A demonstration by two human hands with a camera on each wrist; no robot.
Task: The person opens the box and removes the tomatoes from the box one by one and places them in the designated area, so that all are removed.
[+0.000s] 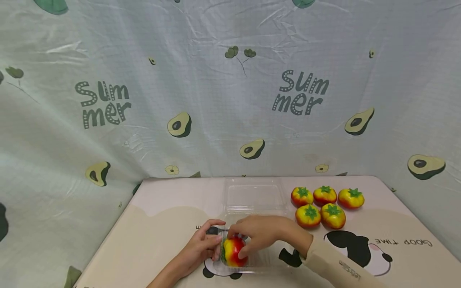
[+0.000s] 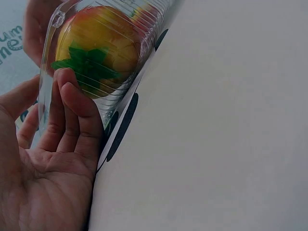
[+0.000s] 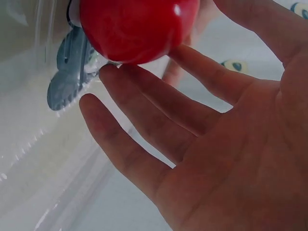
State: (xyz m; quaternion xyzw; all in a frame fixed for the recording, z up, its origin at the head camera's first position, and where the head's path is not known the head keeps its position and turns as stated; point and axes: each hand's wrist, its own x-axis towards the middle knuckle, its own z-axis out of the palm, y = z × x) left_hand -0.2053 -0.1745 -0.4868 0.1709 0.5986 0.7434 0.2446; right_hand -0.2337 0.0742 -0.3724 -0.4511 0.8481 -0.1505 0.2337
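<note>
A red-and-yellow toy persimmon [image 1: 235, 252] with a green leafy top lies on its side in the left end of a clear plastic container [image 1: 266, 260]. My right hand [image 1: 261, 234] holds it, fingers at the far side and thumb at the near side. In the right wrist view, fingertips meet the persimmon's red underside [image 3: 139, 29]. My left hand [image 1: 198, 248] grips the container's left side. The left wrist view shows its curled fingers [image 2: 77, 110] against the ribbed outer wall, beside the leafy top [image 2: 89, 65] seen through the plastic.
Several more toy persimmons [image 1: 333, 216] sit in two rows at the right. The container's clear lid [image 1: 255, 194] lies folded back behind it. A printed mat [image 1: 165, 232] covers the table, and a patterned curtain [image 1: 212, 92] hangs around the back and sides.
</note>
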